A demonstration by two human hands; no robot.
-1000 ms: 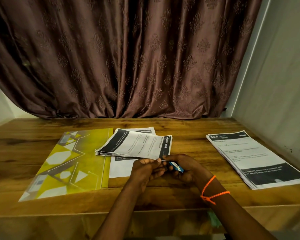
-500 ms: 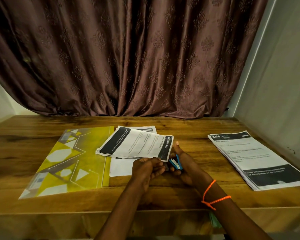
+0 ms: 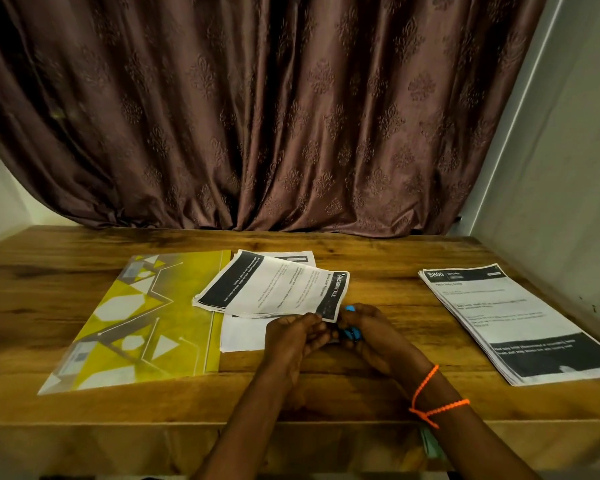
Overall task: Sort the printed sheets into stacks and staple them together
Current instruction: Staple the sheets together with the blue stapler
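A small stack of printed sheets (image 3: 274,289) with black bands lies askew in the middle of the wooden table (image 3: 378,258), on top of another white sheet (image 3: 239,336). My left hand (image 3: 291,336) pinches the stack's near right corner. Right beside it, my right hand (image 3: 371,336) is closed around a small blue stapler (image 3: 350,332), which sits at that same corner and is mostly hidden by my fingers. A second, thicker stack of printed sheets (image 3: 506,317) lies at the right side of the table.
A yellow patterned folder (image 3: 136,323) lies flat on the left, partly under the middle sheets. A brown curtain (image 3: 257,116) hangs behind the table and a grey wall (image 3: 568,168) closes the right side. An orange string bracelet (image 3: 430,400) circles my right wrist.
My right hand has closed further around the blue stapler and brought it against the stack's near right corner. My left hand has kept hold of that corner.
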